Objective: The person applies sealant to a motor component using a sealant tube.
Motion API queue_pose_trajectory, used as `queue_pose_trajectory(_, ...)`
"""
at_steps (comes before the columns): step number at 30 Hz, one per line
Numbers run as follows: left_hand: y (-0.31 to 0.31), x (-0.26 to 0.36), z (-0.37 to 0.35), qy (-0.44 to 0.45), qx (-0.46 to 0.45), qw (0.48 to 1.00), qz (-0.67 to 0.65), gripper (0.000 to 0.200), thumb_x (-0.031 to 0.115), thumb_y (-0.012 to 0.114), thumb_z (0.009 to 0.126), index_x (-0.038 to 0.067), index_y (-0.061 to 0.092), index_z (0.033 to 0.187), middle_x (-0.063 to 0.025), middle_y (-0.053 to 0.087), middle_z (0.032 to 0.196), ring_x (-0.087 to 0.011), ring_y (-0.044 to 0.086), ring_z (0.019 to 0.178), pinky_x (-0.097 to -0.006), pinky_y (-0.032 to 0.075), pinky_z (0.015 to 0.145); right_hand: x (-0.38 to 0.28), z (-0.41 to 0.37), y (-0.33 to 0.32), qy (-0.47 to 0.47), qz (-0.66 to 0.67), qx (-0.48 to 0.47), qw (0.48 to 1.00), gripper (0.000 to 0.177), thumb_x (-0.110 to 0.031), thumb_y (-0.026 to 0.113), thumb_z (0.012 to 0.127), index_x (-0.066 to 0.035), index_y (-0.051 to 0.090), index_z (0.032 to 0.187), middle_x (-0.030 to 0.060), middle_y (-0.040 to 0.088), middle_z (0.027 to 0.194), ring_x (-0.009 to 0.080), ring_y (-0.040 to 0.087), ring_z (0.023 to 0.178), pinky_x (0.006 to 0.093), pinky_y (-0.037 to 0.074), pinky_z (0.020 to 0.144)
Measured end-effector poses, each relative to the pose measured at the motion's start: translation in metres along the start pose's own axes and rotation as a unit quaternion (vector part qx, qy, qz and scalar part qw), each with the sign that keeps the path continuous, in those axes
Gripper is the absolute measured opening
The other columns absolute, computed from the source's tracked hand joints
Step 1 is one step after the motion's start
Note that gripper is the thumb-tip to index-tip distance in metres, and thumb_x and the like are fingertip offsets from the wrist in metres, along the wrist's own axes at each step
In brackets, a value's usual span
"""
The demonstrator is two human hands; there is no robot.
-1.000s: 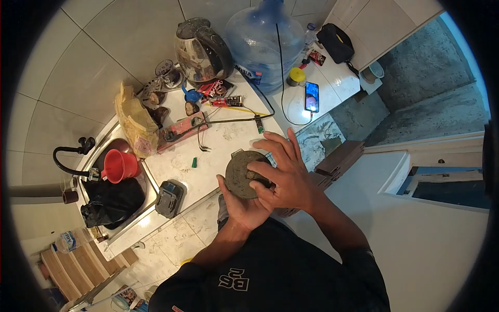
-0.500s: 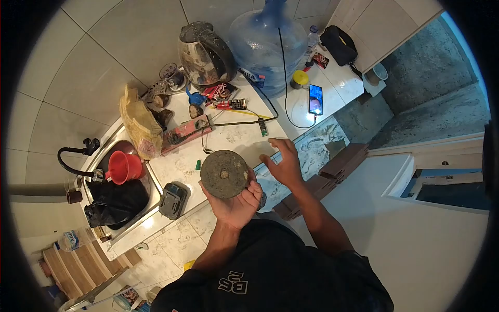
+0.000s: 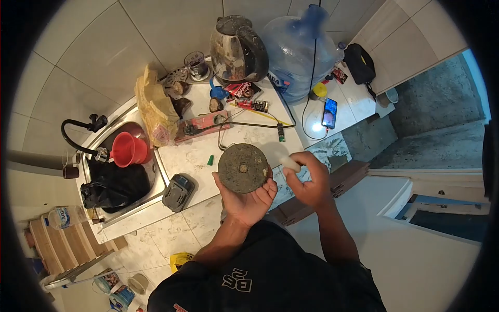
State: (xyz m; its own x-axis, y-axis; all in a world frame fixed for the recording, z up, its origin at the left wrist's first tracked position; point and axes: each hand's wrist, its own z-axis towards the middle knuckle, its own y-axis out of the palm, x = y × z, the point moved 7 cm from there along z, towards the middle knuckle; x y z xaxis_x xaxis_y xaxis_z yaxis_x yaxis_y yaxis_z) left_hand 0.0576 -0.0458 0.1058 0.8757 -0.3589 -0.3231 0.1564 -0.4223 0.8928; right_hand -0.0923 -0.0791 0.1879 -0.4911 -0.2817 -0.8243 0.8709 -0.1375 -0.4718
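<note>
My left hand (image 3: 248, 200) holds up a round, dark grey, rough-faced disc (image 3: 242, 169) with a small pale spot at its centre. The palm and fingers support it from below, in front of the counter edge. To its right, my right hand (image 3: 310, 182) is closed in a pinch on a small whitish piece (image 3: 291, 164), blurred, whose kind I cannot tell. A small green piece (image 3: 210, 160) and a black battery pack (image 3: 178, 193) lie on the counter left of the disc.
A sink (image 3: 158, 190) with a red dipper (image 3: 130, 149) and black bag (image 3: 117, 187) is at left. An electric kettle (image 3: 228, 52), large water bottle (image 3: 296, 57), yellow wrapping (image 3: 156, 106) and pinkish-red box (image 3: 195, 125) stand behind. A lit phone (image 3: 329, 113) is plugged in at right.
My right hand, with fingers spread before, now pinches a small whitish piece beside the disc. My left hand still holds the disc. The whole view has shifted slightly.
</note>
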Motion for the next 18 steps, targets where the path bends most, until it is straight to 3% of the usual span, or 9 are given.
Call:
queue_pose_trajectory(1, -0.002, -0.001, 0.002, -0.004, -0.002, 1.0, -0.001, 0.079, 0.073, 0.068, 0.083, 0.015, 0.06, 0.137, -0.0069, 0.064, 0.132, -0.0244, 0.058, 0.125, -0.0408, 0.05, 0.098, -0.012, 0.002, -0.001, -0.043, -0.009, -0.022, 0.999, 0.03, 0.001, 0.078, 0.082, -0.001, 0.066, 0.11, 0.014, 0.072, 0.096, 0.0225, 0.071, 0.084, 0.0332, 0.056, 0.076)
queue_pose_trajectory(3, -0.012, -0.005, 0.005, -0.038, 0.032, 0.998, -0.034, 0.101, 0.093, 0.053, 0.077, 0.016, 0.056, 0.142, -0.01, 0.063, 0.134, -0.0287, 0.059, 0.12, -0.0448, 0.05, 0.099, -0.033, 0.005, -0.004, -0.114, -0.026, -0.033, 0.993, 0.033, 0.002, 0.081, 0.078, 0.0, 0.068, 0.108, 0.0158, 0.071, 0.091, 0.0292, 0.071, 0.077, 0.0356, 0.056, 0.067)
queue_pose_trajectory(6, -0.013, -0.01, 0.008, -0.044, 0.046, 0.998, 0.015, 0.103, 0.095, 0.048, 0.077, 0.015, 0.056, 0.142, -0.0112, 0.062, 0.134, -0.0291, 0.059, 0.12, -0.0444, 0.05, 0.1, -0.043, 0.004, -0.006, -0.12, -0.041, -0.046, 0.991, 0.029, 0.0, 0.082, 0.077, 0.001, 0.07, 0.104, 0.0158, 0.071, 0.091, 0.0288, 0.072, 0.076, 0.0357, 0.056, 0.065)
queue_pose_trajectory(9, -0.008, -0.014, 0.008, -0.062, 0.017, 0.998, -0.018, 0.103, 0.097, 0.045, 0.078, 0.017, 0.057, 0.142, -0.0079, 0.063, 0.135, -0.0271, 0.06, 0.119, -0.0426, 0.05, 0.101, -0.047, 0.002, -0.004, -0.117, -0.05, -0.045, 0.991, 0.028, -0.003, 0.082, 0.075, 0.001, 0.071, 0.101, 0.0155, 0.071, 0.09, 0.029, 0.072, 0.075, 0.0364, 0.056, 0.064)
queue_pose_trajectory(13, -0.024, -0.01, 0.014, -0.045, 0.036, 0.998, 0.04, 0.1, 0.096, 0.044, 0.079, 0.019, 0.057, 0.142, -0.004, 0.063, 0.136, -0.0244, 0.06, 0.12, -0.04, 0.05, 0.101, -0.051, 0.002, -0.001, -0.132, -0.08, -0.054, 0.987, 0.029, -0.004, 0.081, 0.073, 0.001, 0.071, 0.1, 0.0147, 0.07, 0.088, 0.0298, 0.07, 0.072, 0.0371, 0.056, 0.062)
queue_pose_trajectory(15, -0.021, -0.011, 0.013, -0.05, -0.017, 0.998, 0.026, 0.091, 0.086, 0.056, 0.083, 0.021, 0.052, 0.148, -0.0054, 0.057, 0.145, -0.0259, 0.056, 0.128, -0.0446, 0.046, 0.106, -0.053, 0.001, 0.001, -0.138, -0.11, -0.067, 0.982, 0.027, -0.009, 0.08, 0.074, -0.003, 0.07, 0.098, 0.0106, 0.066, 0.085, 0.0284, 0.069, 0.072, 0.0375, 0.057, 0.061)
queue_pose_trajectory(18, -0.021, -0.011, 0.012, -0.044, 0.006, 0.998, 0.034, 0.092, 0.087, 0.054, 0.084, 0.02, 0.052, 0.147, -0.0055, 0.058, 0.142, -0.0266, 0.057, 0.125, -0.0453, 0.047, 0.104, -0.053, 0.001, 0.001, -0.145, -0.114, -0.065, 0.981, 0.027, -0.01, 0.08, 0.073, -0.003, 0.07, 0.097, 0.01, 0.065, 0.084, 0.0283, 0.068, 0.071, 0.0379, 0.056, 0.06)
